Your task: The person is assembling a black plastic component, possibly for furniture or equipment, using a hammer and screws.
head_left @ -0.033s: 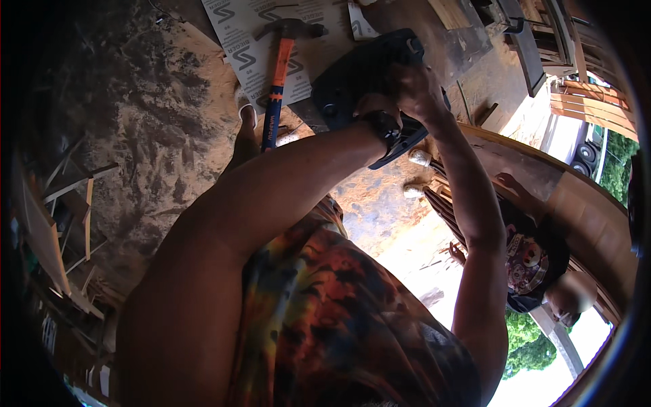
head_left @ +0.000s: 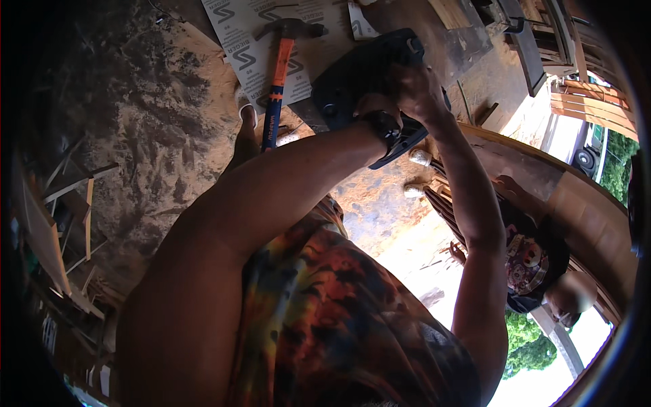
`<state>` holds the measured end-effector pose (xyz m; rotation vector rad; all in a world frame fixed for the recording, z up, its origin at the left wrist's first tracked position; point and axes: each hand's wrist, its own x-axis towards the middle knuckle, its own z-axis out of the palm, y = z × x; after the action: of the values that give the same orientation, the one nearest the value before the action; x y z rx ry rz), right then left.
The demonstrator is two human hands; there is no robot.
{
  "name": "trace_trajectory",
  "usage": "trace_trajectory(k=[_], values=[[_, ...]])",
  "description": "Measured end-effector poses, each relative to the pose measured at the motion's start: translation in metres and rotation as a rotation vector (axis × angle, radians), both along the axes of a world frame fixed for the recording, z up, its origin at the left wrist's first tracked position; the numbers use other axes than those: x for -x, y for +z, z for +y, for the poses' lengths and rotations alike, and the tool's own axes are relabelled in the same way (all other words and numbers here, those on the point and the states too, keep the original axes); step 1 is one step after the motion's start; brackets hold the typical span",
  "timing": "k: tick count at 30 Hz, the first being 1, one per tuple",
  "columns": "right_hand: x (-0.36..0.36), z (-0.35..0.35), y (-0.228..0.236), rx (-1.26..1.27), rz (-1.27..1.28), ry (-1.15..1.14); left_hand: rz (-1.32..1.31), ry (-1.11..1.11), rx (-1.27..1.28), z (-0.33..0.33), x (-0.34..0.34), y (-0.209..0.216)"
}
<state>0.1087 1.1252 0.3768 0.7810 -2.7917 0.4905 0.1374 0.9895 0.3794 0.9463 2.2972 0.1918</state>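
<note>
Both my hands are at a dark moulded plastic case (head_left: 339,81), its shape hard to read in the shadow. My left hand (head_left: 378,104), a dark watch on its wrist, rests against the case with its fingers curled. My right hand (head_left: 419,93) sits just beside it, farther right, its fingers bent and closed. What either hand grips is lost in the dark. Left of the case lies a claw hammer (head_left: 277,85) with an orange and blue handle, its head over a printed white sheet (head_left: 237,41). No hand touches the hammer.
A person in a dark printed shirt (head_left: 532,258) is on the right, beside a long curved wooden panel (head_left: 590,203). Wood scraps (head_left: 88,217) are stacked at the left. Sawdust covers parts of the stained floor (head_left: 156,108). Boards (head_left: 529,54) stand at the upper right.
My hands, the case and the hammer hold the same places. Outside at the far right, a wheeled vehicle has shifted slightly.
</note>
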Motion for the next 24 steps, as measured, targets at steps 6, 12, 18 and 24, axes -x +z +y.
trace_trajectory(k=[6,12,18,24], values=[[-0.003,0.0,0.001,0.016,-0.215,-0.145,0.047,-0.04,-0.012,-0.006,-0.001,0.01],[-0.001,-0.007,0.012,-0.007,-0.195,-0.106,0.048,-0.12,0.009,-0.008,0.002,0.014],[-0.001,-0.001,0.007,0.021,-0.148,-0.074,0.044,-0.074,0.014,-0.005,0.0,0.01],[0.001,0.007,-0.005,-0.023,-0.037,0.024,0.034,-0.072,0.01,-0.004,0.0,0.006]])
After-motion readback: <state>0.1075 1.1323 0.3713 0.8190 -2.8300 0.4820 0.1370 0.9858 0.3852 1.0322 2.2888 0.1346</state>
